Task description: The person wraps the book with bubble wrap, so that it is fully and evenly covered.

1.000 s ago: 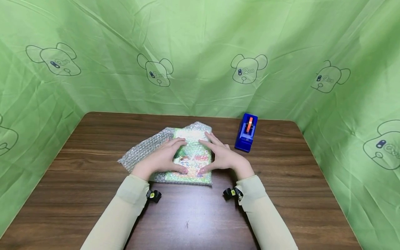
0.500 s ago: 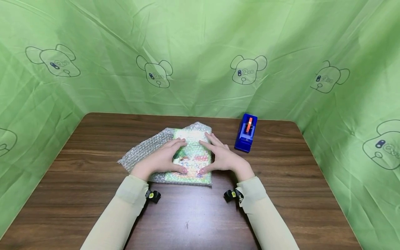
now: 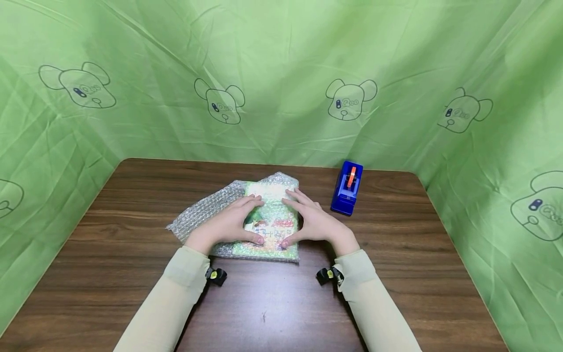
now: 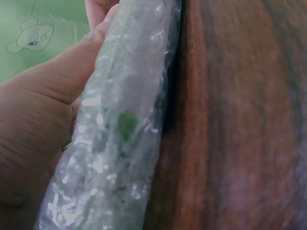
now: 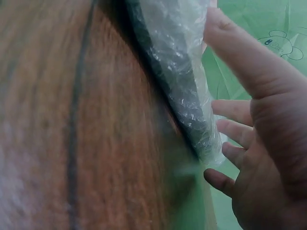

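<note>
A book with a colourful green cover (image 3: 272,210) lies on the table under clear bubble wrap (image 3: 198,212), whose loose part spreads out to the left. My left hand (image 3: 230,222) rests on the left side of the wrapped book, thumb toward the near edge and fingers pointing away. On the right side rests my right hand (image 3: 318,222), fingers spread and thumb on the cover. In the left wrist view the wrapped edge (image 4: 120,120) runs beside the left thumb. The right wrist view has the right fingers (image 5: 235,129) spread along the bubble wrap (image 5: 180,72).
A blue tape dispenser (image 3: 346,190) with an orange roll stands at the back right of the brown wooden table (image 3: 132,283). Green cloth (image 3: 281,88) printed with bear heads hangs behind and at both sides.
</note>
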`<state>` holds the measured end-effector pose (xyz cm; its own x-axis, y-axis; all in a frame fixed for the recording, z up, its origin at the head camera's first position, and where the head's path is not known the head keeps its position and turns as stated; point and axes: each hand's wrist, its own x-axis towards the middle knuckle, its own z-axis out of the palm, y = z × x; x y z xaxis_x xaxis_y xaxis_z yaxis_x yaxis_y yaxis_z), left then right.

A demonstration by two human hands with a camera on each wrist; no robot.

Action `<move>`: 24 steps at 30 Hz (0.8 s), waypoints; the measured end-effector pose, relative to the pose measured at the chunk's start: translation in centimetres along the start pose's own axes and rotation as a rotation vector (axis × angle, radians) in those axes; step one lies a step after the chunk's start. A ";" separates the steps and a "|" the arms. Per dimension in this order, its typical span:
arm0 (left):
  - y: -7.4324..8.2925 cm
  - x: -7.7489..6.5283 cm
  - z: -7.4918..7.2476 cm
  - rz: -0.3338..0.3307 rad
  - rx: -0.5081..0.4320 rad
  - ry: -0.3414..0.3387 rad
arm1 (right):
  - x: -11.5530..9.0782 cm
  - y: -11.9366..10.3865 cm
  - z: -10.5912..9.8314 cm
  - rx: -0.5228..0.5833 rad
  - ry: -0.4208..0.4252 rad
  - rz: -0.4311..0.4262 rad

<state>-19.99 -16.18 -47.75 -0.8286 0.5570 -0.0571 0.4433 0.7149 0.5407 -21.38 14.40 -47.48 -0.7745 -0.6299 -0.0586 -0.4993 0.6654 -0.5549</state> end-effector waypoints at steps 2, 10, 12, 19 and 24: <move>0.0 0.0 0.0 -0.001 -0.001 0.002 | -0.1 0.0 0.0 0.012 -0.009 -0.001; 0.0 -0.1 0.2 -0.005 0.011 -0.006 | -0.4 -0.1 -0.3 0.024 -0.041 -0.009; 0.0 -0.1 0.2 -0.004 0.010 -0.008 | -0.5 -0.1 -0.4 0.048 -0.055 -0.009; 0.0 -0.1 0.2 0.000 0.008 -0.008 | -0.8 -0.2 -0.8 0.075 -0.101 -0.038; 0.2 -0.1 0.2 0.009 -0.001 -0.004 | -0.8 -0.2 -0.8 0.074 -0.122 -0.014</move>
<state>-19.77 -16.08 -47.79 -0.8231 0.5651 -0.0560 0.4501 0.7093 0.5425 -20.95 15.03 -46.66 -0.7127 -0.6857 -0.1481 -0.4762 0.6279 -0.6155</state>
